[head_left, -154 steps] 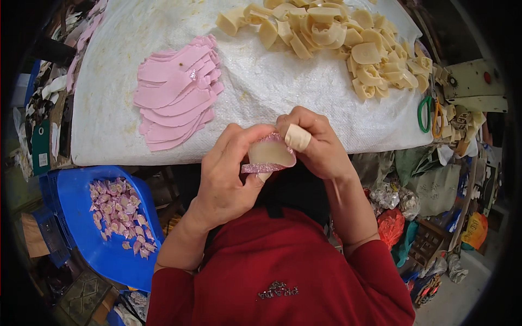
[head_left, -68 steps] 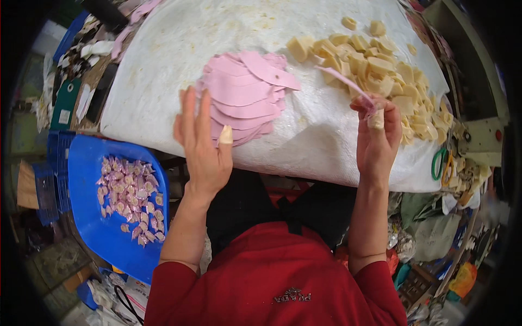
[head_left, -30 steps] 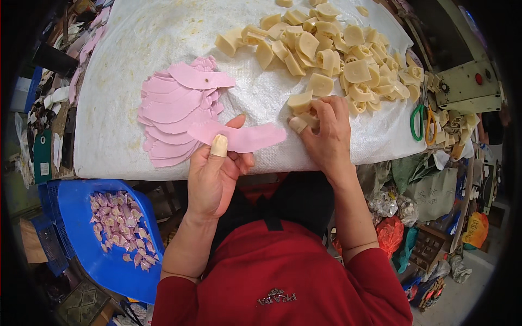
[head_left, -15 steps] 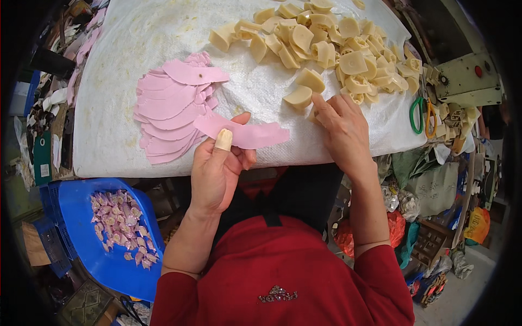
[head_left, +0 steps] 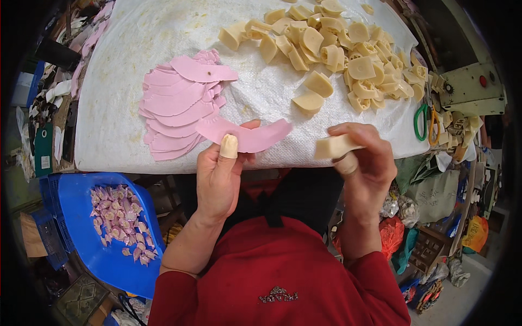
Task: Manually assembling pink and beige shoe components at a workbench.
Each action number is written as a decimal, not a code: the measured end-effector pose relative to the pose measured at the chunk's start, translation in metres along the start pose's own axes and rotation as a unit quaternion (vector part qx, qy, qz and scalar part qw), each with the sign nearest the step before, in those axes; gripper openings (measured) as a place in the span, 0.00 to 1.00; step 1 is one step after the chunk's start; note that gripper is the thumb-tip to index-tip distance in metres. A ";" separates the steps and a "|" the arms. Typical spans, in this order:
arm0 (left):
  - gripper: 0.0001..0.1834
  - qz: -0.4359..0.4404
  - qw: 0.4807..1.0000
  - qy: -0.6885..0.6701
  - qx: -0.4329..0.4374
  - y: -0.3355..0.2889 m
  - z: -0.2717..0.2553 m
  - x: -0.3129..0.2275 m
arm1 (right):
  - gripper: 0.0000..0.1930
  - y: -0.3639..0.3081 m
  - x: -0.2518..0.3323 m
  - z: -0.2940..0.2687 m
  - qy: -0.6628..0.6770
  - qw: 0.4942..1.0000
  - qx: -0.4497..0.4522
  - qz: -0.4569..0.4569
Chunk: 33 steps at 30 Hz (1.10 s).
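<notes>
My left hand (head_left: 217,182) is closed on a curved pink strip of thin sheet material (head_left: 265,137), held at its middle above the table's near edge. A beige cover (head_left: 229,145) wraps the left thumb. Off to the right, my right hand (head_left: 372,171) pinches a beige plastic shoe heel (head_left: 331,146) between thumb and fingers, slightly blurred; its thumb is also covered. The heel and the held strip are apart. A fanned stack of pink strips (head_left: 174,111) lies left of the left hand. Beyond the right hand spreads a heap of beige heels (head_left: 361,68), with two loose ones (head_left: 317,84) nearer.
A white woven sheet (head_left: 119,81) covers the table. Green-handled scissors (head_left: 421,122) and an orange-handled pair (head_left: 434,127) lie at its right edge. A blue tub (head_left: 111,266) holding pink-and-beige pieces (head_left: 117,217) stands at lower left. A pale machine box (head_left: 470,87) stands at right.
My right hand has lifted a heel from the table near the heap and drawn it back toward me. The left hand keeps the pink strip, now more upturned at its right end.
</notes>
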<state>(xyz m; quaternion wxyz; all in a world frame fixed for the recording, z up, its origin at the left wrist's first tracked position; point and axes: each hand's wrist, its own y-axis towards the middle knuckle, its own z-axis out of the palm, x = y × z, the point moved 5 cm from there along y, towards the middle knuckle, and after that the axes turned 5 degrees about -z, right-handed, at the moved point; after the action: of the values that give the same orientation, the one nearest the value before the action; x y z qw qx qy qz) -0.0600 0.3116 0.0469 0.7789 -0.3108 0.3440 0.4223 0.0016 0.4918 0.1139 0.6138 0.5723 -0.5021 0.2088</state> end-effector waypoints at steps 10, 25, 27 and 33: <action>0.24 0.006 0.997 -0.042 0.063 -0.013 0.016 -0.010 | 0.25 -0.007 -0.006 0.059 -0.019 0.969 0.014 -0.246; 0.22 0.061 0.998 0.020 0.024 -0.019 0.014 -0.009 | 0.22 0.001 0.001 0.063 -0.186 0.940 0.026 -0.285; 0.22 0.065 0.997 0.036 0.030 -0.017 0.011 -0.010 | 0.21 0.000 -0.007 0.062 -0.168 0.944 0.018 -0.284; 0.15 0.178 0.949 0.250 -0.075 -0.019 0.000 -0.039 | 0.17 0.001 0.004 0.057 -0.236 0.934 0.049 -0.264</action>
<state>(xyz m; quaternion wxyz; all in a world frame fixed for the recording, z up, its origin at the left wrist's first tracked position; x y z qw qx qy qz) -0.0591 0.2855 0.0816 0.5545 -0.3981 0.5445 0.4873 -0.0191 0.4385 0.1083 0.4822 0.7464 -0.4521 -0.0775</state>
